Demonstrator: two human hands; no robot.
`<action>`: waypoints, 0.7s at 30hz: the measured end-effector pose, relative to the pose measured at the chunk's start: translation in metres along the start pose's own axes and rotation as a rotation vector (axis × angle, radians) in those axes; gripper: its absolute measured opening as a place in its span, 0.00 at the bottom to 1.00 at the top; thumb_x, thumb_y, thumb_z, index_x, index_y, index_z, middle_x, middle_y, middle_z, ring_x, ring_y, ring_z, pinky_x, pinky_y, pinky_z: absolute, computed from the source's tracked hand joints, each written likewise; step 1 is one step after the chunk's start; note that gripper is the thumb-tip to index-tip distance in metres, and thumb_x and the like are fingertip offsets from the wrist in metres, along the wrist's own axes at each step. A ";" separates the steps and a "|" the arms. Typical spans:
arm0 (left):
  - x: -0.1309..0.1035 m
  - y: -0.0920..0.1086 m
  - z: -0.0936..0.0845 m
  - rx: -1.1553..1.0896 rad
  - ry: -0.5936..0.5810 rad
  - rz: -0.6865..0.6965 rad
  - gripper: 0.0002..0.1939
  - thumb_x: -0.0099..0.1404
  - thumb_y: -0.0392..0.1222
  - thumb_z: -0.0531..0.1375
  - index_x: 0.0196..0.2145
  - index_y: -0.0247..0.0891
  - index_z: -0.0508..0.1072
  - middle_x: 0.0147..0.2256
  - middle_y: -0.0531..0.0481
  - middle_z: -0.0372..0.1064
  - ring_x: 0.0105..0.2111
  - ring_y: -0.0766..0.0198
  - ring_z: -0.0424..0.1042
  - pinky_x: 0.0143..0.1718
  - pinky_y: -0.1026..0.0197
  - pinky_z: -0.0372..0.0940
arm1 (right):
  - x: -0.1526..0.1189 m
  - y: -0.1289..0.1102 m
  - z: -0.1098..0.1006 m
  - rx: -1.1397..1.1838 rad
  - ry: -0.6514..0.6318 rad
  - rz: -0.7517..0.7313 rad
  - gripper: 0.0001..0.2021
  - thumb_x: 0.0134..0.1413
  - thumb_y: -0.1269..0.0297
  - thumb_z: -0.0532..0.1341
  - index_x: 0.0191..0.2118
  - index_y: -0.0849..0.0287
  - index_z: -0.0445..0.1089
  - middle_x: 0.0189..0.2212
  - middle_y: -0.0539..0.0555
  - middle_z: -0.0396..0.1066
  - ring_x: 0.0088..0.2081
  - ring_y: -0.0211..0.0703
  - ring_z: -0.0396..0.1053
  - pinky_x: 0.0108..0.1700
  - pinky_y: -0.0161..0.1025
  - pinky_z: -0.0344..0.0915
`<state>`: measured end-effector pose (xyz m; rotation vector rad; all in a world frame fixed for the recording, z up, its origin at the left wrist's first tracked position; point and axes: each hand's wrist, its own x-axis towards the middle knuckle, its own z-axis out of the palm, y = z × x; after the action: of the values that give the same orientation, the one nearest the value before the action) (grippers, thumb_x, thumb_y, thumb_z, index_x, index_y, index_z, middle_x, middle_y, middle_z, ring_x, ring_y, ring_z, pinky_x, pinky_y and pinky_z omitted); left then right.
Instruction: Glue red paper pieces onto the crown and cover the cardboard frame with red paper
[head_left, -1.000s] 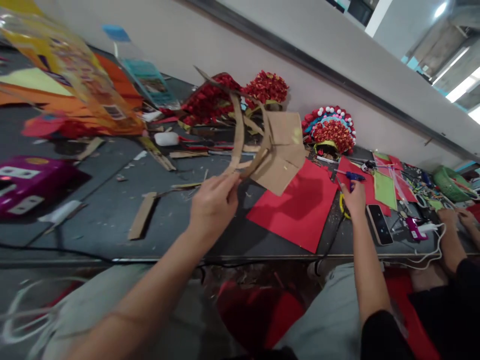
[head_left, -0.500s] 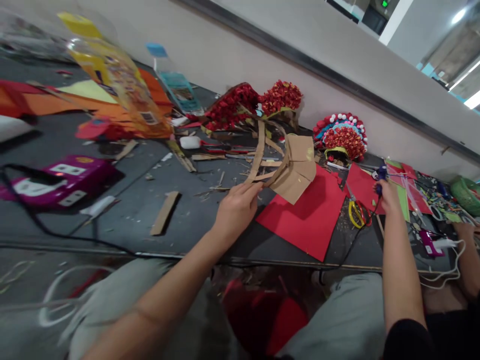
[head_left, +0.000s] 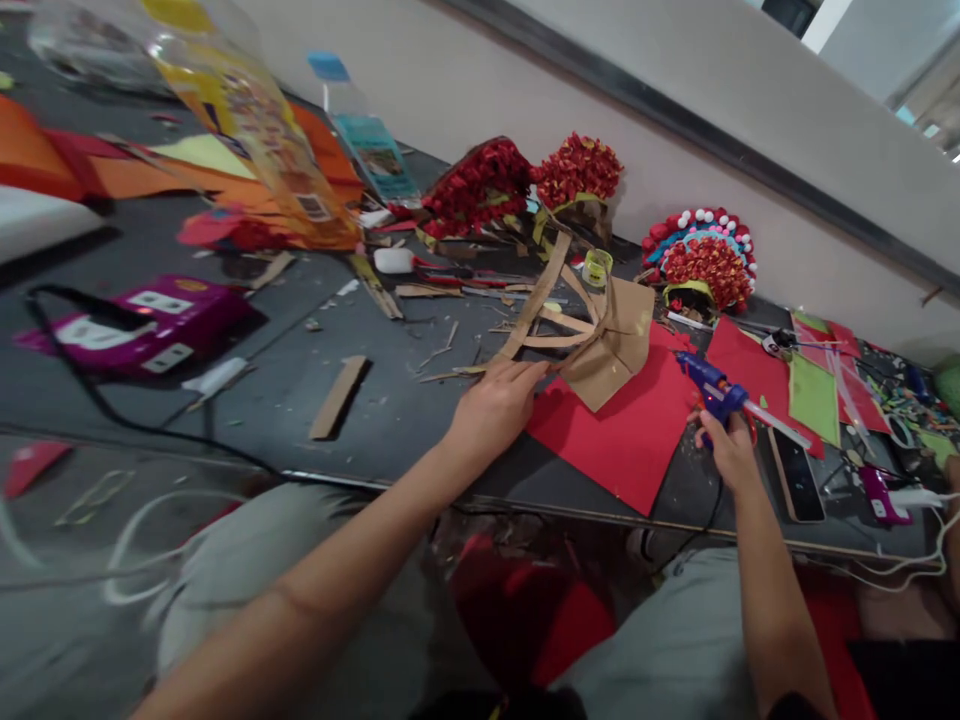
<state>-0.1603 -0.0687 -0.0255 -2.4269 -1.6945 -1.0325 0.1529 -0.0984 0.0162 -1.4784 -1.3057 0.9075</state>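
One cardboard frame: we held it at the worktop, its flat panel over a red sheet; whether they touched, we could not tell.
Long axis: from our left hand, the longest strip ran away from us and slightly right, while the panel lay off to the right.
Left hand: this was the nearer one, touching the frame, our fingers together and clamped on its near end.
Right hand: our fingers were wrapped round the handle of a blue glue gun; its nozzle pointed away and left, near the panel but apart from it.
Right side: a phone lay just beside our right hand.
Left side: we had a loose cardboard piece on the worktop, then a purple power strip farther out.
Back edge: a pompom-trimmed headpiece stood near the wall.
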 end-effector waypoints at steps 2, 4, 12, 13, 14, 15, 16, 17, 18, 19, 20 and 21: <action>-0.001 0.003 0.000 -0.012 -0.034 0.027 0.19 0.64 0.30 0.48 0.46 0.34 0.73 0.42 0.39 0.75 0.44 0.54 0.74 0.45 0.56 0.69 | -0.010 -0.004 0.012 -0.050 -0.077 -0.032 0.17 0.47 0.54 0.65 0.40 0.59 0.71 0.28 0.48 0.75 0.21 0.33 0.64 0.28 0.34 0.65; -0.003 0.005 0.001 -0.031 -0.055 0.039 0.19 0.64 0.30 0.48 0.47 0.34 0.73 0.42 0.39 0.75 0.43 0.54 0.74 0.46 0.55 0.69 | -0.019 -0.009 0.026 -0.131 -0.161 -0.083 0.14 0.47 0.56 0.65 0.39 0.57 0.74 0.29 0.49 0.76 0.26 0.37 0.68 0.34 0.36 0.67; -0.007 0.009 0.000 -0.080 -0.035 0.073 0.19 0.65 0.31 0.48 0.48 0.35 0.73 0.43 0.40 0.75 0.43 0.56 0.73 0.47 0.55 0.69 | -0.032 -0.024 0.059 -0.275 -0.335 -0.207 0.09 0.51 0.57 0.62 0.36 0.55 0.74 0.30 0.49 0.74 0.34 0.42 0.71 0.39 0.35 0.68; -0.007 0.009 0.000 -0.081 -0.033 0.072 0.19 0.65 0.31 0.48 0.47 0.35 0.73 0.43 0.40 0.75 0.43 0.56 0.73 0.47 0.55 0.68 | -0.032 -0.025 0.060 -0.280 -0.343 -0.212 0.09 0.52 0.57 0.61 0.36 0.55 0.73 0.30 0.49 0.73 0.35 0.42 0.70 0.40 0.35 0.67; -0.007 0.009 -0.001 -0.080 -0.036 0.071 0.19 0.65 0.31 0.47 0.47 0.35 0.73 0.43 0.41 0.75 0.43 0.56 0.73 0.47 0.55 0.68 | -0.032 -0.025 0.061 -0.284 -0.351 -0.215 0.09 0.52 0.57 0.61 0.36 0.55 0.73 0.30 0.49 0.73 0.35 0.42 0.70 0.40 0.35 0.67; -0.008 0.009 -0.001 -0.076 -0.041 0.070 0.19 0.65 0.31 0.47 0.48 0.35 0.73 0.43 0.41 0.75 0.43 0.56 0.73 0.47 0.55 0.68 | -0.033 -0.026 0.062 -0.288 -0.358 -0.215 0.09 0.52 0.57 0.61 0.36 0.55 0.73 0.30 0.50 0.73 0.35 0.42 0.70 0.40 0.35 0.67; -0.008 0.008 -0.001 -0.070 -0.048 0.068 0.19 0.65 0.31 0.47 0.48 0.36 0.73 0.43 0.41 0.75 0.44 0.56 0.73 0.47 0.56 0.68 | -0.033 -0.026 0.063 -0.291 -0.361 -0.212 0.09 0.52 0.57 0.61 0.36 0.56 0.73 0.30 0.50 0.72 0.35 0.42 0.70 0.40 0.35 0.67; -0.008 0.008 -0.001 -0.063 -0.058 0.065 0.20 0.65 0.31 0.47 0.48 0.36 0.73 0.44 0.42 0.75 0.44 0.56 0.73 0.47 0.56 0.68 | -0.033 -0.025 0.063 -0.292 -0.359 -0.209 0.09 0.52 0.57 0.61 0.36 0.56 0.73 0.30 0.50 0.72 0.34 0.42 0.70 0.40 0.35 0.67; -0.009 0.008 -0.001 -0.055 -0.068 0.062 0.20 0.65 0.31 0.47 0.49 0.36 0.72 0.44 0.42 0.75 0.44 0.56 0.73 0.47 0.56 0.68 | -0.033 -0.025 0.064 -0.289 -0.351 -0.203 0.09 0.52 0.57 0.61 0.36 0.55 0.73 0.31 0.50 0.72 0.34 0.42 0.70 0.40 0.36 0.66; -0.009 0.008 -0.001 -0.047 -0.077 0.060 0.20 0.65 0.31 0.47 0.49 0.36 0.72 0.44 0.42 0.75 0.44 0.55 0.73 0.46 0.56 0.68 | -0.033 -0.024 0.064 -0.283 -0.336 -0.195 0.09 0.51 0.57 0.62 0.36 0.55 0.72 0.31 0.50 0.72 0.35 0.43 0.70 0.40 0.36 0.66; -0.009 0.008 -0.001 -0.043 -0.084 0.060 0.19 0.65 0.31 0.47 0.49 0.35 0.72 0.44 0.42 0.75 0.44 0.55 0.73 0.46 0.56 0.69 | -0.032 -0.023 0.063 -0.276 -0.314 -0.185 0.09 0.50 0.57 0.62 0.35 0.55 0.72 0.30 0.50 0.72 0.35 0.43 0.70 0.40 0.36 0.66; -0.009 0.008 -0.001 -0.043 -0.089 0.064 0.19 0.66 0.31 0.47 0.50 0.34 0.72 0.45 0.41 0.75 0.44 0.54 0.72 0.45 0.55 0.69 | -0.031 -0.022 0.063 -0.269 -0.284 -0.174 0.09 0.49 0.57 0.63 0.35 0.55 0.72 0.30 0.50 0.72 0.35 0.44 0.70 0.40 0.36 0.66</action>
<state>-0.1561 -0.0800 -0.0268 -2.5729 -1.6236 -0.9773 0.0826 -0.1180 0.0172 -1.4447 -1.7948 0.8749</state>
